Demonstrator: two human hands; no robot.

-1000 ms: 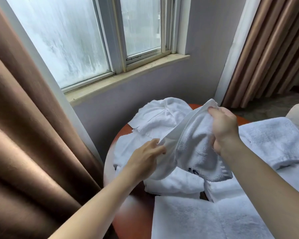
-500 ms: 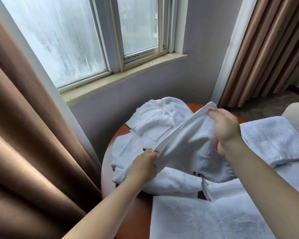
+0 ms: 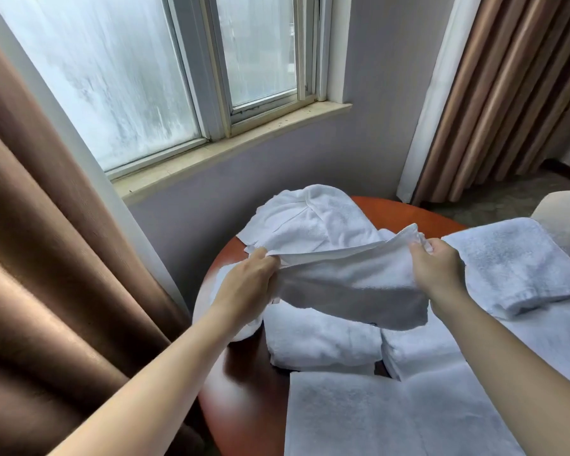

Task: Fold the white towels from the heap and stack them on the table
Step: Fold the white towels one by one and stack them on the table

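Towel (image 3: pixel 352 284) now level, left hand (image 3: pixel 247 284), right hand (image 3: pixel 438 271) gripping

A plain white towel (image 3: pixel 352 284) is hanging above the reddish-brown table (image 3: pixel 244 390); more white towels (image 3: pixel 323 340) are lying on it, and a plain brown curtain (image 3: pixel 46 258) is hanging left of it.
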